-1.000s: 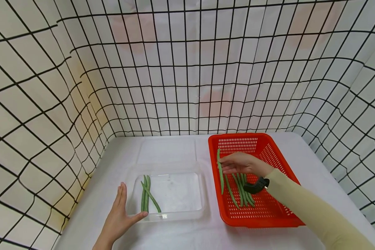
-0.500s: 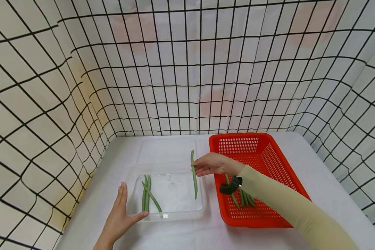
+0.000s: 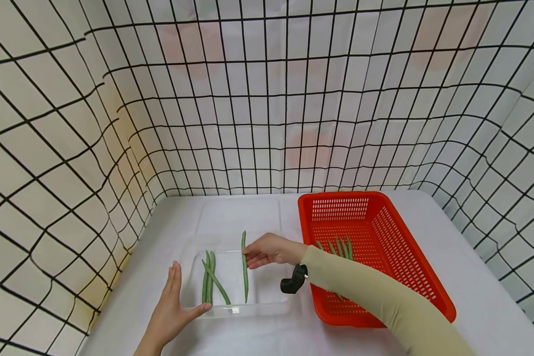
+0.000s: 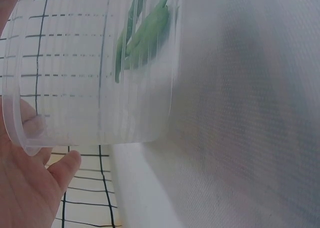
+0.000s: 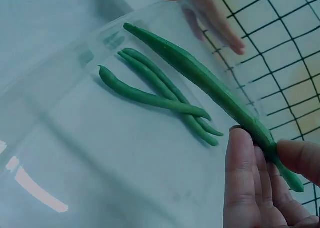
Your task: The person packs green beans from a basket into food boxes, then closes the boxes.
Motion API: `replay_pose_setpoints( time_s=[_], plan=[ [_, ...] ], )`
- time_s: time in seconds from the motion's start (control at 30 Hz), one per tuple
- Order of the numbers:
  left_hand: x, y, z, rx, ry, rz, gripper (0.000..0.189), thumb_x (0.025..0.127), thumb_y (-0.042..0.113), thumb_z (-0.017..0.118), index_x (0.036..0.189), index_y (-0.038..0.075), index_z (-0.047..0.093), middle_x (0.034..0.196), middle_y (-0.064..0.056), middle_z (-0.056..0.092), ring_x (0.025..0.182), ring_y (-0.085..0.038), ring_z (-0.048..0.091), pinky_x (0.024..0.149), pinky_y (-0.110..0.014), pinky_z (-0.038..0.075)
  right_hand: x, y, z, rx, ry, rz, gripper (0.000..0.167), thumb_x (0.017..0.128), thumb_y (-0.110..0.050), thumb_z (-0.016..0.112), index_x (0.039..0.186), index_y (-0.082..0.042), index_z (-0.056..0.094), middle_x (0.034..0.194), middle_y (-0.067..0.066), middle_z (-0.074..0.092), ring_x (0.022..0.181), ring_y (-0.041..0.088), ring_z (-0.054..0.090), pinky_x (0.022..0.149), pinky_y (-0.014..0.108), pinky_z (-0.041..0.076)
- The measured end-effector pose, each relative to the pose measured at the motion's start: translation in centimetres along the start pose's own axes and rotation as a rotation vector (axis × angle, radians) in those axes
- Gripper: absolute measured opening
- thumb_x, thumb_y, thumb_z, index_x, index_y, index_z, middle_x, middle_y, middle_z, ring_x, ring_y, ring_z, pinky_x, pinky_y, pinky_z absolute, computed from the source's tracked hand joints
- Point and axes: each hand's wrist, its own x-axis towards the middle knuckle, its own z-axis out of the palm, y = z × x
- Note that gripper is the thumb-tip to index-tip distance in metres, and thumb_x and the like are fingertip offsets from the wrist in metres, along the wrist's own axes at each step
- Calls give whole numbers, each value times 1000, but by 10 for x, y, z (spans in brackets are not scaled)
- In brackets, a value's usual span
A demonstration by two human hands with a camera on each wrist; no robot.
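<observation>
My right hand (image 3: 269, 249) pinches one green bean (image 5: 200, 78) between thumb and fingers, over the clear plastic container (image 3: 273, 309). In the head view this bean stands lengthwise above the container's middle. Inside the container, at its left side, lie three green beans (image 5: 150, 95), one crossing the other two. My left hand (image 3: 171, 309) is at the container's near left corner, fingers straight and thumb along the front rim. The left wrist view shows that hand (image 4: 30, 183) against the container's wall (image 4: 75, 108), with the beans (image 4: 147, 33) showing through the plastic.
A red plastic basket (image 3: 409, 247) stands to the right, holding several more green beans (image 3: 344, 247), partly hidden under the right sleeve (image 3: 365, 277). Behind the container lies a clear flat lid (image 3: 238, 215) on the white table. A black wire grid (image 3: 267, 123) surrounds the back and sides.
My right hand has carried the bean leftward, out from over the red basket to above the clear container. My left hand has stayed at the container's corner.
</observation>
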Motion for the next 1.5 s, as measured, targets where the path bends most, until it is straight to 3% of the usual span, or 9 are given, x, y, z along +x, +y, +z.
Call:
replay_pose_setpoints(
  time_s=[0.4, 0.83, 1.1, 1.33, 1.5],
  plan=[
    [-1, 0, -1, -18, 5, 10, 129, 67, 57, 79, 152, 8, -6, 156, -18, -4, 139, -43, 7, 99, -67, 23, 22, 7, 29, 27, 51, 31, 13, 90, -3, 63, 91, 9, 68, 73, 13, 65, 59, 17, 65, 67, 33, 56],
    [-1, -2, 1, -23, 14, 15, 129, 66, 55, 80, 152, 7, -4, 156, -17, -4, 139, -42, 7, 99, -67, 23, 39, 25, 39, -9, 91, 59, 11, 89, 0, 61, 86, 9, 66, 69, 14, 64, 53, 15, 62, 65, 32, 56],
    [-1, -1, 0, -21, 17, 6, 130, 66, 54, 81, 152, 8, -5, 156, -19, -3, 139, -42, 7, 99, -66, 23, 31, 23, 36, -22, 57, 62, 26, 90, -2, 57, 108, 17, 59, 78, 19, 65, 58, 19, 64, 65, 34, 56],
    [-1, 1, 0, -10, 32, 21, 129, 66, 54, 80, 152, 6, -3, 156, -20, -1, 139, -43, 9, 97, -67, 25, 11, 15, 21, -44, 45, 35, 33, 90, -9, 62, 112, 15, 59, 88, 21, 68, 67, 23, 68, 67, 34, 56],
    [-2, 1, 0, -17, 40, 38, 129, 66, 54, 80, 152, 6, -2, 156, -20, 0, 138, -44, 10, 96, -68, 26, -12, 4, -1, -41, 43, -16, 33, 91, -15, 64, 110, 11, 62, 98, 23, 67, 75, 26, 70, 69, 35, 56]
  ],
)
